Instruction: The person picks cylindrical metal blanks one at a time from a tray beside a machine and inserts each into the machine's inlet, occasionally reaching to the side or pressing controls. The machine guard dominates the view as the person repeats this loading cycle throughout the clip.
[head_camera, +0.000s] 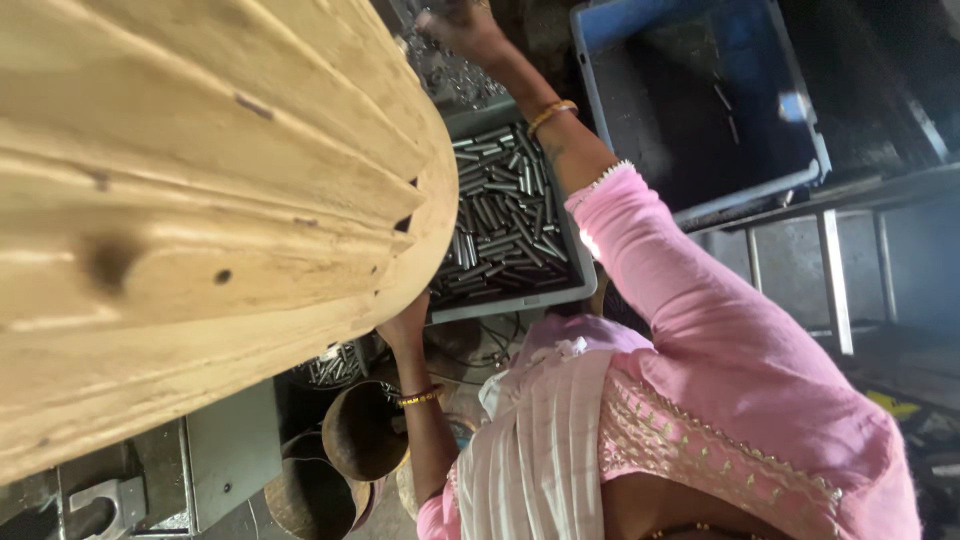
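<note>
My right hand (455, 25) reaches to the top edge over a heap of small shiny metal pieces (455, 75); its fingers are blurred and curled. A gold bangle and a pink sleeve (690, 300) are on that arm. Below the hand stands a grey tray (505, 305) full of short steel pins (505, 215). My left hand (402, 330), also with a bangle, is at the tray's near left corner, its fingers hidden behind a large yellow cloth (200, 200) that covers the left half of the view.
A blue crate (600, 90) with a few pins stands right of the tray on a metal frame (832, 280). Rusty round bowls (355, 430) and a dish of pins (335, 365) sit near my left arm. A grey machine block (230, 455) is at the bottom left.
</note>
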